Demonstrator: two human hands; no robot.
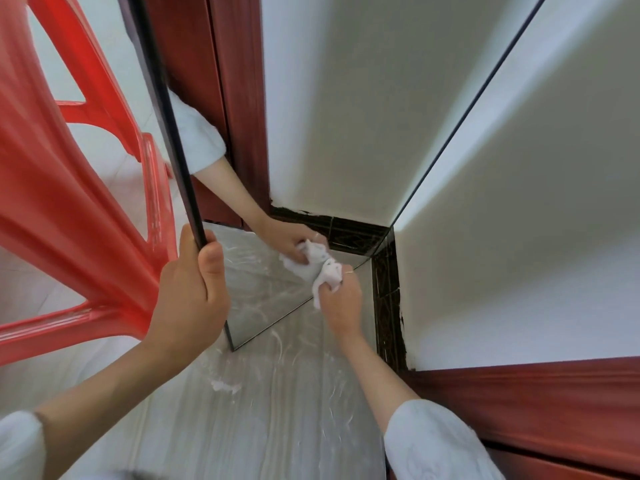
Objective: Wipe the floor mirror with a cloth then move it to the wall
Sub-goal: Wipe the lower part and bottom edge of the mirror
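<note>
Left of the floor mirror [346, 116] stands a red plastic chair [69, 202]; the left hand [192, 292] curls its fingers around the mirror's dark left edge, while the right hand [341, 303] grips a crumpled white cloth [327, 271] against the lower glass, near the dark skirting [388, 299].

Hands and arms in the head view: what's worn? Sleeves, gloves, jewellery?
Both hands are bare, no gloves. The left hand and right hand each come out of a pale, whitish sleeve that ends partway up the forearm. The right sleeve has faint tone-on-tone line patterning. A thin ring shows on a right-hand finger. No watch or bracelet visible.
</note>
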